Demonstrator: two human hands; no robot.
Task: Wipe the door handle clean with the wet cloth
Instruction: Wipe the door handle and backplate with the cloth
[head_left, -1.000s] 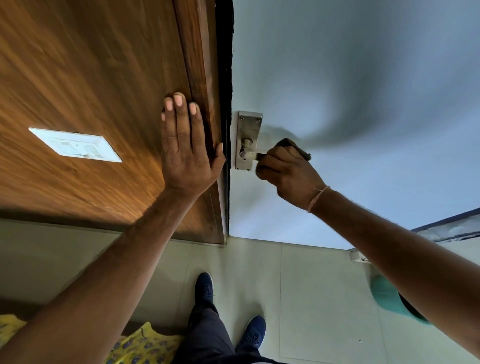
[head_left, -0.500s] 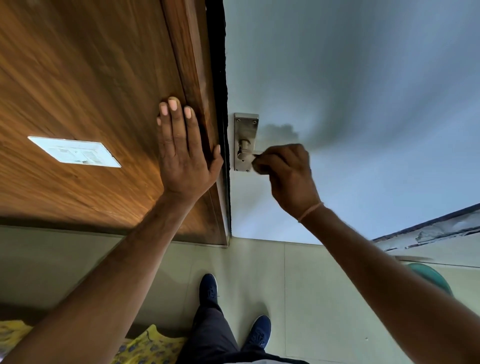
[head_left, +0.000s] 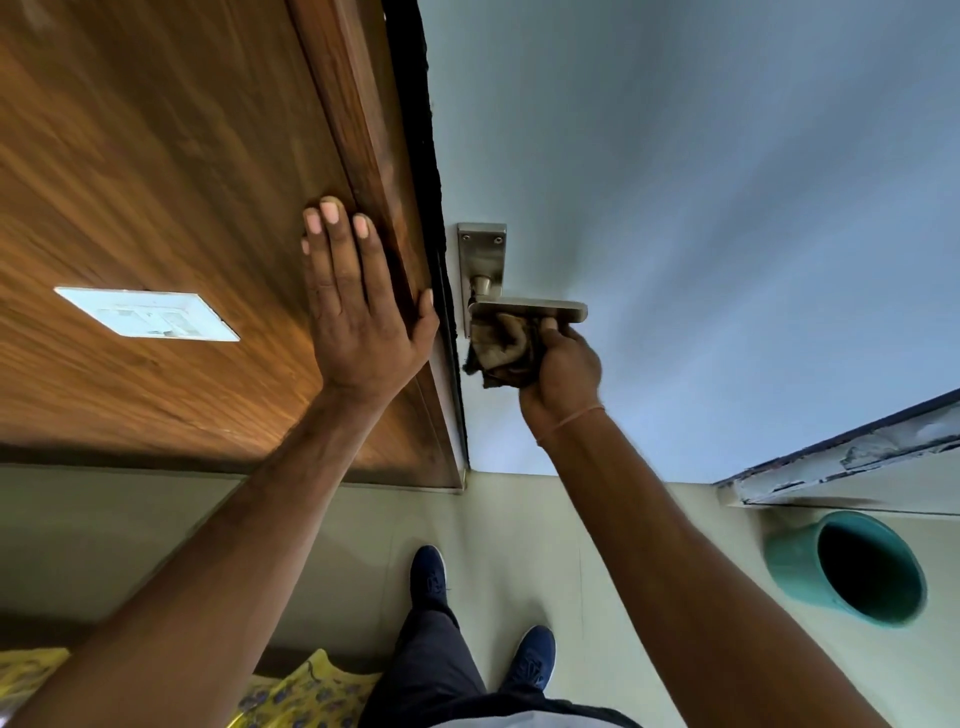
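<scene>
Half a second ago my right hand (head_left: 563, 364) covered the handle (head_left: 527, 309); now it's dropped below, gripping the cloth (head_left: 501, 348) against the underside. Left hand (head_left: 363, 312) flat, fingers straight, beside the handle.

Brushed-metal door handle (head_left: 527, 307), lever level, on a tall backplate. Crumpled brown wet cloth (head_left: 501, 349) pressed against lever's underside.

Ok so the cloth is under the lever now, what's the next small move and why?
Probably slide the cloth along the underside of the door handle toward its free end: the right hand presses it up near the pivot, and the left hand rests flat on the wooden panel.
</scene>
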